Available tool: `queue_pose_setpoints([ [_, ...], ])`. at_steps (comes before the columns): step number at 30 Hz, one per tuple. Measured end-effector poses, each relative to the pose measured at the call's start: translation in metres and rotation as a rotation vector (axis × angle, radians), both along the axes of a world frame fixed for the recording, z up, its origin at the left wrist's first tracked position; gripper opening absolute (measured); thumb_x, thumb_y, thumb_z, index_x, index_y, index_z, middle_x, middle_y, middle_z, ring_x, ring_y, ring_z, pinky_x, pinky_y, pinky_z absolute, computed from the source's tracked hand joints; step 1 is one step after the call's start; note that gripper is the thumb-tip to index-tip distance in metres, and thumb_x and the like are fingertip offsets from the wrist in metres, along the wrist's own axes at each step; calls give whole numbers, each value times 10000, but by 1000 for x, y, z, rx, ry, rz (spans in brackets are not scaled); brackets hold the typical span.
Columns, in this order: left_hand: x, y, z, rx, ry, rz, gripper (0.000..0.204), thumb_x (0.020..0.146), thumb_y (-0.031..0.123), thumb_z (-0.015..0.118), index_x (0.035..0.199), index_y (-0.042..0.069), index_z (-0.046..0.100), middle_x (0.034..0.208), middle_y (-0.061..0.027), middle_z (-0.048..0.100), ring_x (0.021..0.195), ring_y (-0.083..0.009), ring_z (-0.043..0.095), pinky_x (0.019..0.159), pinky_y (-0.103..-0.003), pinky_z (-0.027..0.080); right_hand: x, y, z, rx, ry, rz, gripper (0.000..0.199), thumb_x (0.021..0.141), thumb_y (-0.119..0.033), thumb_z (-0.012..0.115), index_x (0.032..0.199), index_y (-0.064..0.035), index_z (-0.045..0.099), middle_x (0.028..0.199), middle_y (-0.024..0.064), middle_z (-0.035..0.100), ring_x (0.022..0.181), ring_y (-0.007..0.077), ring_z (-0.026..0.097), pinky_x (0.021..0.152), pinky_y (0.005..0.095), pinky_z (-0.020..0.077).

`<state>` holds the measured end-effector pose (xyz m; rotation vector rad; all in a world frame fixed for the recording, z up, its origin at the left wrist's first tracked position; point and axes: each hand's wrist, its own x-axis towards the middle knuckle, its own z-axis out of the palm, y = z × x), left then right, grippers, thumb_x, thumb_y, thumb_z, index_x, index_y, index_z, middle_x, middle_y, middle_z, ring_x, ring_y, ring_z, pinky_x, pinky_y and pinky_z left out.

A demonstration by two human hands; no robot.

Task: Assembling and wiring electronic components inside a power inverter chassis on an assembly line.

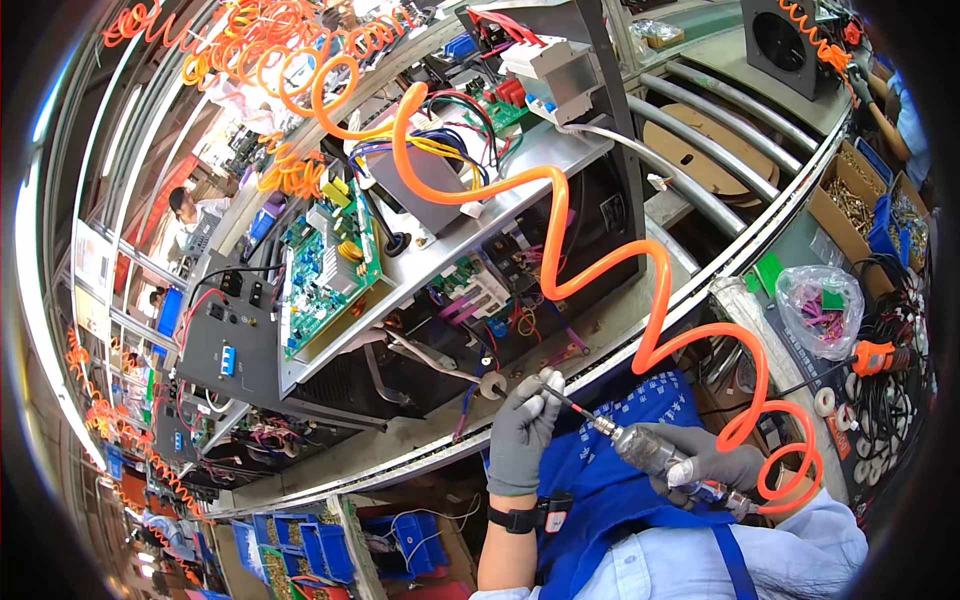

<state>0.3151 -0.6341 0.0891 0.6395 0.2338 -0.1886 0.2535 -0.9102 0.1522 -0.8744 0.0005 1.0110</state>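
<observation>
My left hand [525,437], in a grey glove with pale fingertips, is closed in a pinch at the end of the long thin screwdriver bit [573,405]. Whether a screw sits at its tip is too small to tell. My right hand [725,466], also gloved, wraps around the grey body of an air screwdriver [640,449], tilted with its bit toward my left fingers. A coiled orange air hose [655,290] runs from its rear end. Just left of my left fingertips is a small whitish ring [492,386]. Beyond it stands an open machine chassis [440,262] with wires inside.
A green circuit board [325,275] stands at the chassis's left side. Metal rollers [715,145] lie beyond. At right are a clear bag of purple parts [820,310], an orange-handled tool [880,358] and screw boxes [850,205]. Blue bins [325,550] sit below left. Another person [910,120] works far right.
</observation>
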Motion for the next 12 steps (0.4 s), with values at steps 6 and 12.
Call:
queue_pose_setpoints([
  [6, -5, -16, 12, 517, -66, 63, 322, 973, 142, 532, 1227, -51, 495, 1123, -169, 610, 924, -214, 655, 773, -297, 587, -4, -2, -10, -22, -61, -1, 828, 775, -207, 714, 1471, -73, 287, 866, 49, 534, 650, 119, 569, 541, 258, 465],
  [12, -3, 9, 2, 583, -57, -91, 356, 971, 295, 560, 1149, -12, 536, 944, -121, 648, 722, -165, 656, 603, -254, 570, -8, -4, -21, -25, -54, 15, 834, 784, -239, 743, 1475, -115, 294, 887, 83, 580, 688, 140, 606, 555, 275, 488],
])
